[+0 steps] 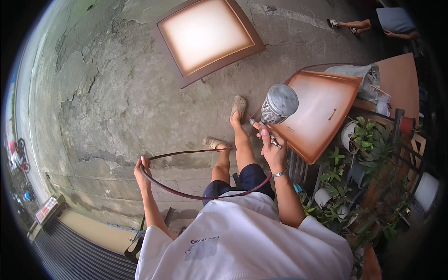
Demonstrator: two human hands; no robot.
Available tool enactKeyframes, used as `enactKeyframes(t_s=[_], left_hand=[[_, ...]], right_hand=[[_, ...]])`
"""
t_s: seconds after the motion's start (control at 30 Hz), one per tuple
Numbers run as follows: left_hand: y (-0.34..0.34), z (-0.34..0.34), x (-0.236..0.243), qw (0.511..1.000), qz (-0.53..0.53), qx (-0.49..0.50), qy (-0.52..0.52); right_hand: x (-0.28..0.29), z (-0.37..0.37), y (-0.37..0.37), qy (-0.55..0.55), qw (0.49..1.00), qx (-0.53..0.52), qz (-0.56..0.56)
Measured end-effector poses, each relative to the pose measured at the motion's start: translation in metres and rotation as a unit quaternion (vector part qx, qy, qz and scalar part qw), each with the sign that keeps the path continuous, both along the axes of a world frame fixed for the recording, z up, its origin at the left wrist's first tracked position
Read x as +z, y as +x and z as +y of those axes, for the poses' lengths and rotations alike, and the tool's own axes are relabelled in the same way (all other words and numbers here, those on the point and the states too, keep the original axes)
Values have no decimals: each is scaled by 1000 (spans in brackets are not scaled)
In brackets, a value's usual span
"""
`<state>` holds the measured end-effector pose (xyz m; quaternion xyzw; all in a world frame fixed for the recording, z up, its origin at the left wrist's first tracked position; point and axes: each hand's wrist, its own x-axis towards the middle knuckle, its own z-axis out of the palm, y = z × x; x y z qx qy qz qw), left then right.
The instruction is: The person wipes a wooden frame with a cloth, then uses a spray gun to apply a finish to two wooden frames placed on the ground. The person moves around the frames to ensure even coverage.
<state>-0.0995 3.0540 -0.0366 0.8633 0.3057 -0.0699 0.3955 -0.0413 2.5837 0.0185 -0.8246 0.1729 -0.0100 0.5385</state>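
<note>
My right hand (272, 149) is closed around the handle of a spray gun (262, 125). A grey, paint-smeared cup (282, 101) sits on top of the gun. Off to the left, my left hand (142, 167) grips a thin dark red air hose (196, 196), which hangs in a loop across my front. Just beyond the gun and to its right lies a panel (322, 95), pale in the middle with brown-orange shading along its edges. Another panel (205, 35) with a similar pale centre and a brown frame is farther ahead, apart from both hands.
Potted plants (368, 135) crowd the right side near a metal rack. Grey cloth (359, 77) lies beside a brown board (401, 88). Another person (373, 23) stands at the far right. Cracked concrete floor (102, 102) stretches left, toward a corrugated surface (70, 247).
</note>
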Motion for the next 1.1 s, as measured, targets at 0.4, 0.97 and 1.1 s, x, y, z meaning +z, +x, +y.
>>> enactKeyframes(t_s=[0.4,0.97,1.1], left_hand=[[87,-102,-1,941,139,-279,134],[28,83,-38,967,137,-176,118],[8,117,-40,976,116,-156,100]], right_hand=[[-134,-185,162,-104,953,-285,-16],[-234,93,28,54,984,-171,-17],[-230,173,-3,121,984,-122,-38]])
